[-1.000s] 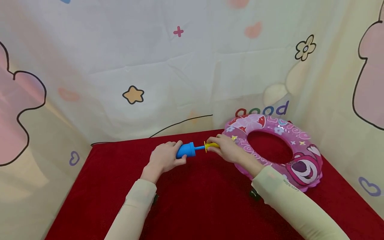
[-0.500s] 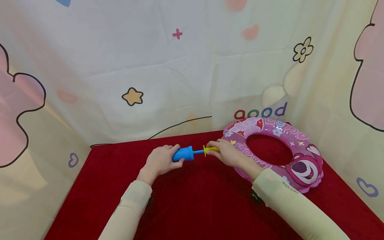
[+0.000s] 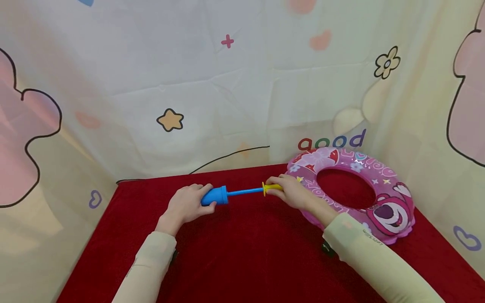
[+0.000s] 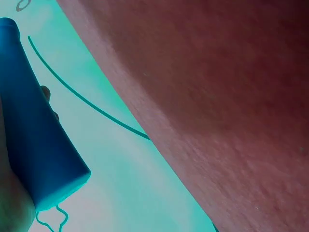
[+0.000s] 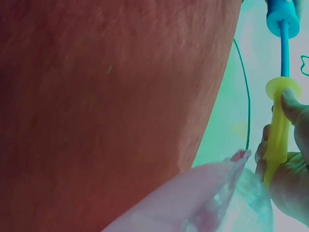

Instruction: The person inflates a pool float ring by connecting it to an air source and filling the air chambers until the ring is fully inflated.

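Note:
In the head view my left hand (image 3: 186,203) grips the blue barrel (image 3: 219,195) of a hand air pump, thumb on the near side. The barrel (image 4: 36,121) also shows at the left of the left wrist view. My right hand (image 3: 293,191) holds the pump's yellow handle (image 3: 272,188), with fingers and thumb round it in the right wrist view. Between the hands a long stretch of blue rod (image 3: 245,192) shows. A pink inflated swim ring (image 3: 388,212) lies beside and beneath the right forearm. Whether the handle's narrow end touches the ring, I cannot tell.
A red cloth (image 3: 242,256) covers the table. Behind it and at both sides hangs a pale printed curtain (image 3: 212,92). A small dark object (image 3: 328,248) lies partly under the right sleeve.
My left hand has moved left with the blue barrel, away from the right hand. Much more of the rod now shows. The right hand stays nearly in place on the yellow handle.

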Available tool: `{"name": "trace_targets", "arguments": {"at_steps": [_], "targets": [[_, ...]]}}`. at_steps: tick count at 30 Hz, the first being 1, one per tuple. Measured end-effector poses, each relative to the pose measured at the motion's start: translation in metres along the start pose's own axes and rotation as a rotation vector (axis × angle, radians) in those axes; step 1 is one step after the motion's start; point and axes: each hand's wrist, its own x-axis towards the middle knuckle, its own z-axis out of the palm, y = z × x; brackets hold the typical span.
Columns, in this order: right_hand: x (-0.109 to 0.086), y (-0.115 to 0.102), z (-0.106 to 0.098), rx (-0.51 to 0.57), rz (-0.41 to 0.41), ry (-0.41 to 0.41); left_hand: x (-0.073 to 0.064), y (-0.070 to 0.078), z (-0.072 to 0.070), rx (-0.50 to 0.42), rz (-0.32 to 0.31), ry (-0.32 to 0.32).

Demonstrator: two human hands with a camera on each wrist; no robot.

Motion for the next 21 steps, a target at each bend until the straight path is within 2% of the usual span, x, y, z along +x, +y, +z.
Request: {"name": "trace_targets", "arguments": {"at_steps": [6, 9, 15, 18, 21], "targets": [[0.006, -0.008, 0.001, -0.027, -0.018, 0.026, 0.013, 0.017, -0.001, 0.007, 0.004, 0.000], [0.003, -0.011, -0.002, -0.022, -0.016, 0.031, 0.021, 0.037, -0.002, 0.003, -0.009, -0.007], [0.007, -0.016, 0.001, -0.026, -0.005, 0.006, 0.037, 0.059, -0.002, 0.005, -0.003, -0.023], [0.008, -0.018, 0.001, -0.019, 0.002, 0.000, 0.042, 0.065, 0.000, -0.006, 0.010, -0.010], [0.008, -0.018, -0.001, -0.006, 0.017, -0.015, 0.043, 0.064, 0.002, -0.021, 0.016, -0.010]]}}
